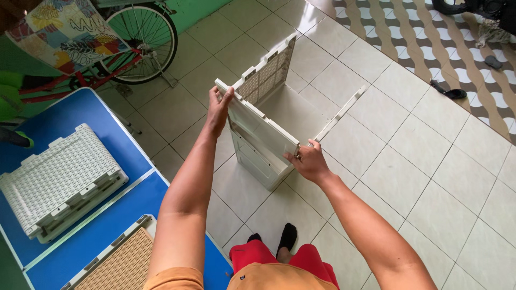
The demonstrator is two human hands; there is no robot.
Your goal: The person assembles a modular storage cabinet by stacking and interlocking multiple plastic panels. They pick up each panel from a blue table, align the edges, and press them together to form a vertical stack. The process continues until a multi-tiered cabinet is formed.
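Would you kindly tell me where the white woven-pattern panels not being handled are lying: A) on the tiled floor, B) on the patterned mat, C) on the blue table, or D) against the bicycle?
C: the white woven-pattern panels lie flat on the blue table, left of the left hand and right hand, which grip the cream panel assembly.

Packages, labels, signs, screens: none visible. The plastic panels, the blue table and the tiled floor show no sticker, tag, printed sign or display, and no box, bag or wrapper stands anywhere, left or right, near or far.
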